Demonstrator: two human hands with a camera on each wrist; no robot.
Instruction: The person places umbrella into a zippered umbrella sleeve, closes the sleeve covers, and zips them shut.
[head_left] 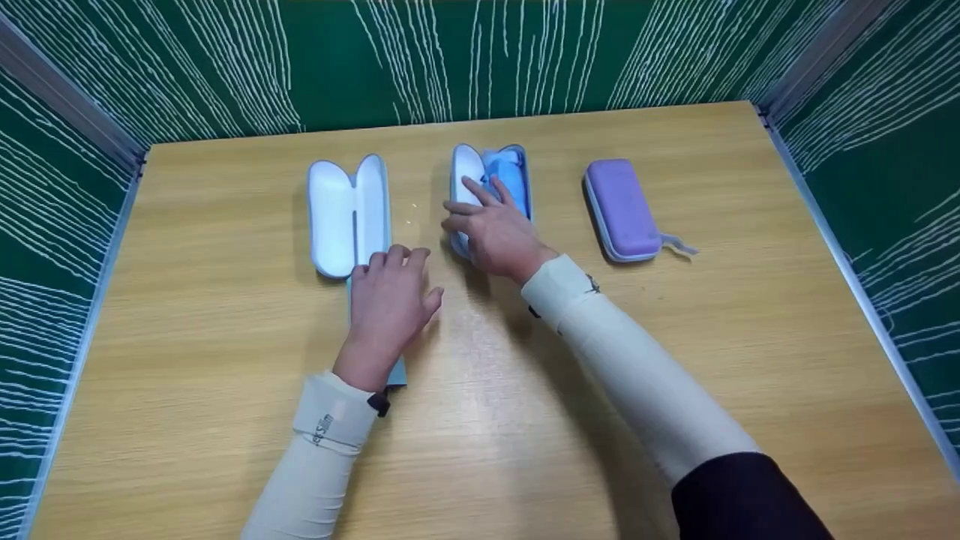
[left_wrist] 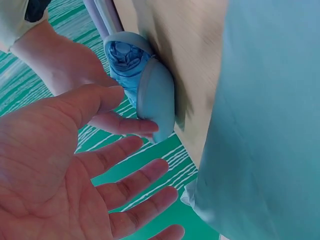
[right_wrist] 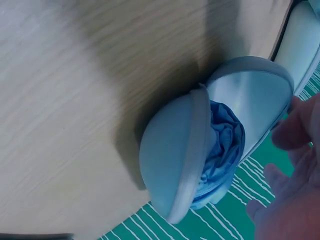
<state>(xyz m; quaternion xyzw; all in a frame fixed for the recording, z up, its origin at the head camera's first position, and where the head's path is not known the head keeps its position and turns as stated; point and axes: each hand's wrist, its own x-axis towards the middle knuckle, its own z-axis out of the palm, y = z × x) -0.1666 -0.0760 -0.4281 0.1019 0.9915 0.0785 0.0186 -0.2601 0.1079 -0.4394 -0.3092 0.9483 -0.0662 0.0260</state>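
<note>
In the head view, my right hand reaches over the middle open case, fingers spread and close to its white-lined half. Inside that blue case lies a bundle of folded blue fabric, partly covered by the hand in the head view. My left hand is over the near right end of a second open case, which has a white lining. Its fingers extend loosely with nothing in the palm, as the left wrist view shows. Beneath this hand, a flat teal piece is mostly hidden.
A closed purple case with a pale strap lies to the right on the wooden table. Green panels with white streaks border the table at the back and both sides.
</note>
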